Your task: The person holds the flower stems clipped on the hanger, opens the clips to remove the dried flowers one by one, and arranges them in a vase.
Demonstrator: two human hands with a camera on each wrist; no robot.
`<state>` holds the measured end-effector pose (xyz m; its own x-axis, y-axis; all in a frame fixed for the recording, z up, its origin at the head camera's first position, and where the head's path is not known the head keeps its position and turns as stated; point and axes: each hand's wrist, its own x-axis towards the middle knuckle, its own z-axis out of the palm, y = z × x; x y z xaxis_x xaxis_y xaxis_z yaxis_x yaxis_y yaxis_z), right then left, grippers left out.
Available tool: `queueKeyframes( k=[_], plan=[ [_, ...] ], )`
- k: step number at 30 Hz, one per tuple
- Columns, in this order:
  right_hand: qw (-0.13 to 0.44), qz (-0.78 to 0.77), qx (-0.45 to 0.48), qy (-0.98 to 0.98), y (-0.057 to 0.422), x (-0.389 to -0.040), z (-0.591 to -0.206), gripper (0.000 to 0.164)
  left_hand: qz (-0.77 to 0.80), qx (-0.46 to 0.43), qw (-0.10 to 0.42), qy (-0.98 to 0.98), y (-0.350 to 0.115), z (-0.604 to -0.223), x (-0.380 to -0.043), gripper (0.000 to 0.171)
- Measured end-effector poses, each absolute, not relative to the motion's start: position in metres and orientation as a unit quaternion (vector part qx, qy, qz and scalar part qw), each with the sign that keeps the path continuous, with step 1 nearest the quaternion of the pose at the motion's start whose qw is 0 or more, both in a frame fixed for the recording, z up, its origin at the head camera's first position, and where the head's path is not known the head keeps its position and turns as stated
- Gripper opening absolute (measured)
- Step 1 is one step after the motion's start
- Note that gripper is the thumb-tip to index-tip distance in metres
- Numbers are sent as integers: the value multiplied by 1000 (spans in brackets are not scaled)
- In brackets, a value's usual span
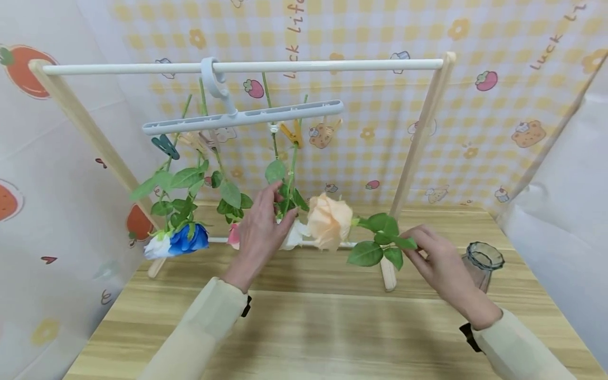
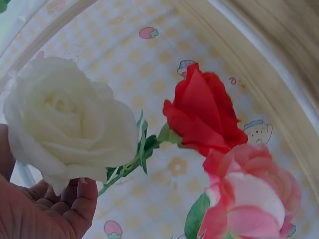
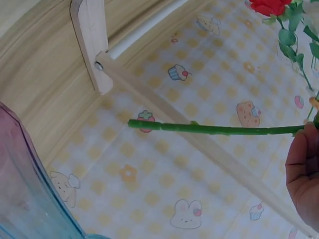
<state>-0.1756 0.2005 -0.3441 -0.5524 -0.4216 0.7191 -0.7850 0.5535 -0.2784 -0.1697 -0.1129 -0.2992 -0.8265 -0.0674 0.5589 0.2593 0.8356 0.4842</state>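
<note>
A peach rose [image 1: 329, 221] lies sideways in the air, its stem [image 3: 219, 130] pinched in my right hand [image 1: 439, 264] behind the leaves; the cut end sticks out past the fingers. My left hand [image 1: 261, 227] is beside the hanging white rose [image 2: 70, 117], thumb and index finger apart around its leafy stem. In the left wrist view its other fingers bend below the bloom, which hides part of them. The red rose [image 2: 199, 112] and pink rose [image 2: 254, 194] hang nearby. An orange peg [image 1: 291, 134] clips a stem to the pale blue hanger [image 1: 247, 117].
Blue [image 1: 187, 238] and white-blue [image 1: 158, 245] roses hang at the left from pegs. The hanger hooks over a white rod [image 1: 323, 66] on a wooden frame [image 1: 418, 137]. A ribbed glass vase [image 1: 484, 257] stands on the wooden table [image 1: 332, 327] at the right.
</note>
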Motion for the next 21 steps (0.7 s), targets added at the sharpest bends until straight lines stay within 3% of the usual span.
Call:
queueKeyframes(
  k=[1, 3, 12, 21],
  plan=[
    [299, 306, 355, -831, 203, -175, -343, 33, -286, -52, 286, -913, -112, -300, -171, 54],
    [298, 319, 340, -833, 208, -174, -342, 35, -292, -52, 284, -912, -110, -302, -173, 51],
    [325, 366, 276, -827, 227, -176, -337, 24, -308, -64, 297, -901, -109, -308, -174, 43],
    [278, 462, 169, -825, 253, -188, -337, 7, -301, -82, 326, -892, -111, -311, -174, 43]
  ],
)
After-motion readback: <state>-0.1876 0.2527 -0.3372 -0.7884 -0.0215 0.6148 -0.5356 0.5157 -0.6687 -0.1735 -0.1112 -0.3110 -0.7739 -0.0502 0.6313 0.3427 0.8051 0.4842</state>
